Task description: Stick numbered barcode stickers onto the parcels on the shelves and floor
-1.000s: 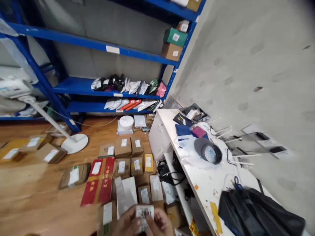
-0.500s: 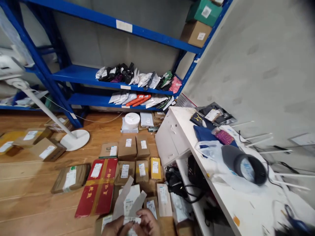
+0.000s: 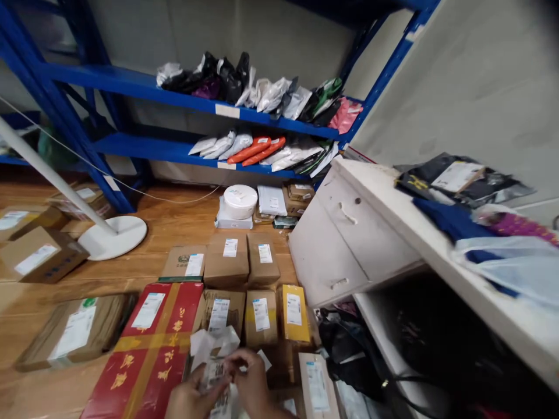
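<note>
Both of my hands meet low in the view, over parcels on the wooden floor. My left hand (image 3: 192, 393) is closed on a strip of printed labels (image 3: 215, 372) bearing large black numbers. Against the strip's upper right edge, my right hand (image 3: 248, 375) pinches with thumb and fingers. White backing paper (image 3: 218, 340) curls up behind the fingers. Left of my hands lies a red carton (image 3: 148, 349) with yellow tape. Past them stand brown boxes (image 3: 227, 259) and a yellow parcel (image 3: 295, 314) with shipping labels.
A blue shelf rack (image 3: 174, 151) holds bagged parcels at the back. A white desk (image 3: 349, 233) stands on the right, with a black bag (image 3: 349, 349) beneath it. On the left is a white pole stand with a round base (image 3: 113, 237). A round white package (image 3: 240, 201) sits near the rack.
The view has moved closer to the floor parcels and shelves. My hands have shifted slightly up, and the long backing strips that stuck up now curl lower, with more printed numbers showing.
</note>
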The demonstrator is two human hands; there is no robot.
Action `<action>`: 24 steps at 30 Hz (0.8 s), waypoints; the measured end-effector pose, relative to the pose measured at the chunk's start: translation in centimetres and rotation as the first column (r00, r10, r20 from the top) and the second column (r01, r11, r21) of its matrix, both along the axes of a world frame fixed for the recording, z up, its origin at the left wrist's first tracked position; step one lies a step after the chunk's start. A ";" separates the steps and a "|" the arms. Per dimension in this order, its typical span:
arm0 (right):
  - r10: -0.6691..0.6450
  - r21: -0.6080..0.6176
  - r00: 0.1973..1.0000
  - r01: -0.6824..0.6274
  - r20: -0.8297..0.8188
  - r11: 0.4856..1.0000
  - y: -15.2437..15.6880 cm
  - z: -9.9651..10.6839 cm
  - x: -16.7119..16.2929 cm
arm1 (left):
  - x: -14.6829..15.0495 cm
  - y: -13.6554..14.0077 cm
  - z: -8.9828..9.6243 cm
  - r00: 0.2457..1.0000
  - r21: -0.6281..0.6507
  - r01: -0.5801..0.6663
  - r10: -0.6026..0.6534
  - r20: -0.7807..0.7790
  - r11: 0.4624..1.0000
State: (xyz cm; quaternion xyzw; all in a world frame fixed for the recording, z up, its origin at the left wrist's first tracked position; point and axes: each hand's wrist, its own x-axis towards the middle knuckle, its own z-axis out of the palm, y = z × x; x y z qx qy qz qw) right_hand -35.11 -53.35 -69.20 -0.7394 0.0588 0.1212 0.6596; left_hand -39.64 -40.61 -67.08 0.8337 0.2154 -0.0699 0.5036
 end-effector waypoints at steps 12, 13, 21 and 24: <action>-0.026 -0.116 0.951 0.065 0.307 0.991 -2.2 -26.6 15.9 | 12.2 1.0 -22.8 0.941 0.309 0.335 -0.336 -0.051 0.890; -0.077 -0.146 0.934 0.135 0.349 0.980 -3.2 -27.7 17.4 | 12.2 1.0 -23.9 0.938 0.306 0.341 -0.345 -0.042 0.889; -0.305 -0.367 0.848 0.476 0.434 0.799 -10.4 -31.3 25.3 | 8.3 0.8 -27.4 0.959 -0.100 0.270 -0.277 -0.057 0.958; -0.375 -0.410 0.815 0.555 0.442 0.724 -10.4 -32.2 25.5 | 7.3 0.6 -27.9 0.976 -0.198 0.197 -0.210 -0.049 0.960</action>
